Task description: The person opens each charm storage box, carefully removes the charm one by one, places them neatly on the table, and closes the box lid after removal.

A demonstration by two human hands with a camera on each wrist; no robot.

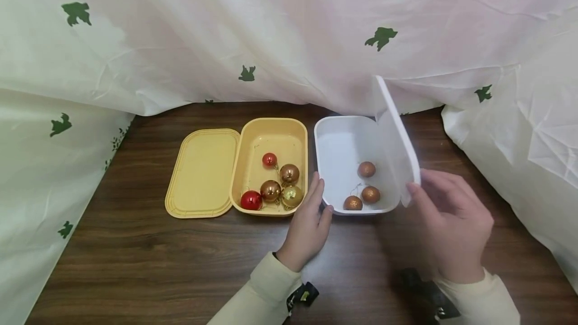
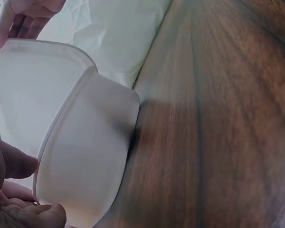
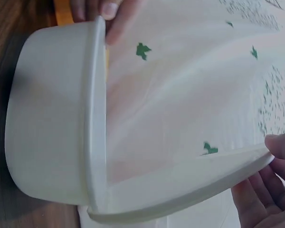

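Note:
A white plastic box point(image 1: 336, 159) holds three copper-brown glitter balls point(image 1: 370, 194) near its front right. My left hand point(image 1: 307, 227) holds the box's front left corner, thumb at the rim and fingers along the left side. My right hand point(image 1: 456, 219) pinches the near edge of a white lid point(image 1: 397, 134) between thumb and fingers. The lid stands steeply tilted over the box's right side; its lower edge meets the box rim in the right wrist view, where the right fingers point(image 3: 259, 190) curl under it.
Left of the white box, a yellow box point(image 1: 271, 127) contains several shiny baubles point(image 1: 271, 191) in red, bronze and gold. Its yellow lid point(image 1: 203, 174) lies flat on the dark wooden table point(image 1: 158, 265). White cloth point(image 1: 289, 29) with green bird shapes surrounds the back and sides.

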